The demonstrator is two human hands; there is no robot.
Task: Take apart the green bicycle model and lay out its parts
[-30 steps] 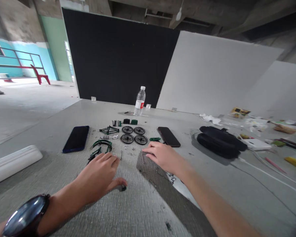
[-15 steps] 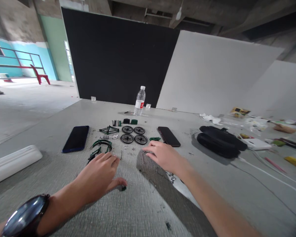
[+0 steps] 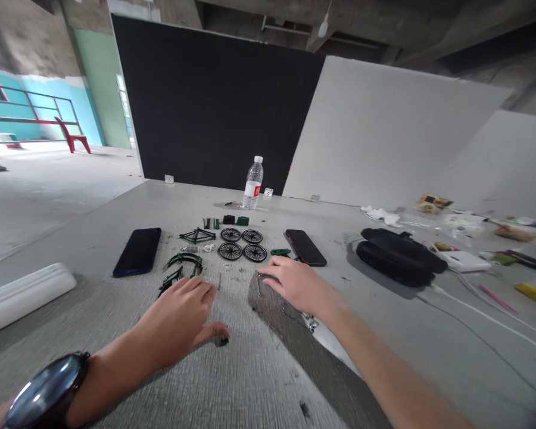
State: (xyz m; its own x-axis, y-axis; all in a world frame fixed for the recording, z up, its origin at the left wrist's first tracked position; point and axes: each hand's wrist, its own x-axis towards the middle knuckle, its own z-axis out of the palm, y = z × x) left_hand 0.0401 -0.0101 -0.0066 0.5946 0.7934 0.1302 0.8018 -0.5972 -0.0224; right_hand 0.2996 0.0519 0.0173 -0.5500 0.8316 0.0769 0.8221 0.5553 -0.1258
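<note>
My left hand [image 3: 178,319] lies flat on the grey floor, fingers spread, its thumb touching a small dark part [image 3: 223,341]. My right hand [image 3: 295,283] rests palm down, fingers stretched toward a thin metal pin [image 3: 259,286]; it holds nothing. Just beyond the hands, small model parts are laid out: several black spoked wheels [image 3: 242,244], a green frame [image 3: 198,235], curved green pieces [image 3: 181,268] and tiny screws [image 3: 232,268]. A small green piece [image 3: 280,252] lies by the right fingers.
A dark blue phone [image 3: 138,251] lies left of the parts, a second phone [image 3: 306,247] to the right. A water bottle [image 3: 253,183] stands behind. A black pouch [image 3: 397,256], white cable [image 3: 486,316] and clutter sit right. A white moulding [image 3: 22,295] lies left.
My right hand has crept slightly forward toward the metal pin. My left hand has stayed put.
</note>
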